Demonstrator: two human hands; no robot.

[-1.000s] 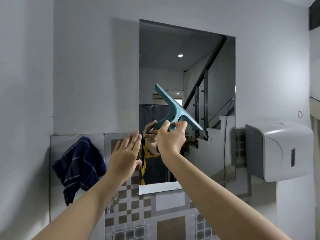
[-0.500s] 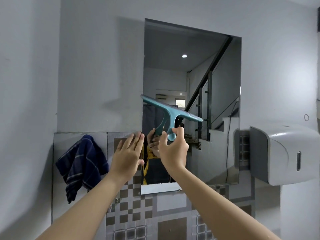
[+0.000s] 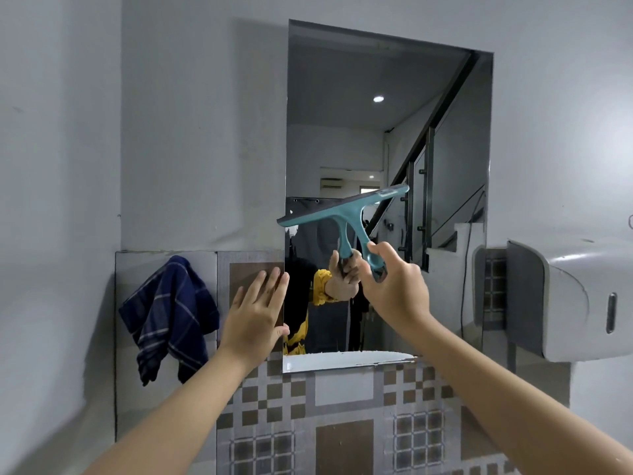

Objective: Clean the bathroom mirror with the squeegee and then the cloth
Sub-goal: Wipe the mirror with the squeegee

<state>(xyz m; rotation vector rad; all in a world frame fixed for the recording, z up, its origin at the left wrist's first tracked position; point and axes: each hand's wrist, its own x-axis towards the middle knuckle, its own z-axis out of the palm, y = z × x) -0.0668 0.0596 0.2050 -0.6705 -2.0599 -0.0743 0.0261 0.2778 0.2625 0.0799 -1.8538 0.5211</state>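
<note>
— What are my hands doing?

— My right hand (image 3: 394, 296), centre-right of the frame, has its fingers (image 3: 376, 250) wrapped tight around the handle of the teal squeegee (image 3: 346, 214). The blade sits at mid-height of the mirror (image 3: 342, 114), tilted up to the right.

— And the left?

— My left hand (image 3: 255, 311) is flat, fingers spread, pressed against the mirror's lower left edge and the tile beside it.

— The cloth?

— The dark blue checked cloth (image 3: 168, 313) hangs on the wall, lower left. A white dispenser (image 3: 565, 303) sits at the right edge.
</note>
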